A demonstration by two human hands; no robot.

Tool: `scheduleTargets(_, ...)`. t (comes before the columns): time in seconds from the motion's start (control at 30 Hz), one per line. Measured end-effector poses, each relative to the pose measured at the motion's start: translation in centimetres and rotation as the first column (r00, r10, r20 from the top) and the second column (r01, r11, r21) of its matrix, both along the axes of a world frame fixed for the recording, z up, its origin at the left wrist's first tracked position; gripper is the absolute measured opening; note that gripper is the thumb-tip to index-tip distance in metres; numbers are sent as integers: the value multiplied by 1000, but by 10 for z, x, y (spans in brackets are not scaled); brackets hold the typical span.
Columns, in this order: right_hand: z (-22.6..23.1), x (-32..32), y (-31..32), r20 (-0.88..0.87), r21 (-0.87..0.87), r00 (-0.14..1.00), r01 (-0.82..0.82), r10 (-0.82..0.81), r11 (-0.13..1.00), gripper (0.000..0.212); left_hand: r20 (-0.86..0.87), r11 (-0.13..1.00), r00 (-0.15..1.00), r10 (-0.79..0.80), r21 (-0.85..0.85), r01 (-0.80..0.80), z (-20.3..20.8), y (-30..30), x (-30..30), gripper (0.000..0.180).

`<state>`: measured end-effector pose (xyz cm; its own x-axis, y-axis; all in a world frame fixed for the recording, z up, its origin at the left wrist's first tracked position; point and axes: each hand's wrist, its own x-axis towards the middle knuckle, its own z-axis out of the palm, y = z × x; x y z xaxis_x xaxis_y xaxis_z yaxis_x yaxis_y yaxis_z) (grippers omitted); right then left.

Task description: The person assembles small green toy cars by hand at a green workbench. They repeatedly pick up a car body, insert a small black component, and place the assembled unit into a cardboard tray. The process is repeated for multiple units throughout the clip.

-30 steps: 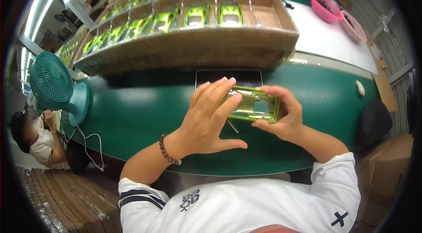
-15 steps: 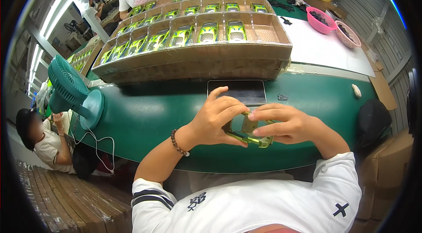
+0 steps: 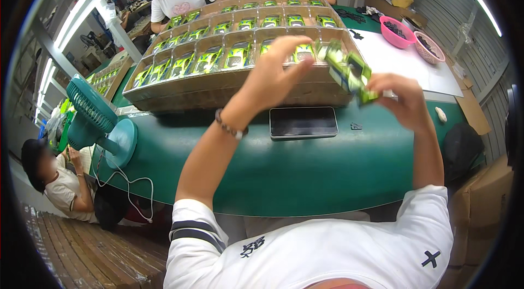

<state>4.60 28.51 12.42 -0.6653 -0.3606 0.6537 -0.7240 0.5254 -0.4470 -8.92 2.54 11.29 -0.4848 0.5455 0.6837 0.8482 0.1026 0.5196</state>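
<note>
Your right hand (image 3: 406, 104) holds the green pack (image 3: 349, 72) at its near end, fingers closed on it. Its long axis tilts far-left toward the tray (image 3: 180, 90). Your left hand (image 3: 278, 70) touches its far end, fingers loosely curled, nearer the tray.

The toy car (image 3: 349, 72) I hold is green, black and white; my desk (image 3: 305, 163) is dark green, the phone (image 3: 303, 122) black, the fan (image 3: 95, 117) teal.
</note>
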Motion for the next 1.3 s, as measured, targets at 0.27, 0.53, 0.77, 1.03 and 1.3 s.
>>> scheduleTargets(0.27,-7,-111,35,310,190,911,222,-273,956,22,-205,568,881,427,-698,-437,17,73,-54,49)
scheduleTargets(0.53,-44,-86,42,-195,143,960,231,-202,962,41,-375,158,805,460,-858,-489,23,105,-67,66)
scheduleTargets(0.77,-119,-2,34,-33,361,921,373,-388,855,23,-108,318,861,496,-901,-296,65,93,-44,58)
scheduleTargets(1.03,-140,-3,34,236,353,915,233,-328,906,18,184,514,788,587,-837,-187,48,84,-64,50)
scheduleTargets(1.3,-114,15,25,414,-59,907,107,-73,992,23,363,956,910,-201,277,100,28,37,-30,38)
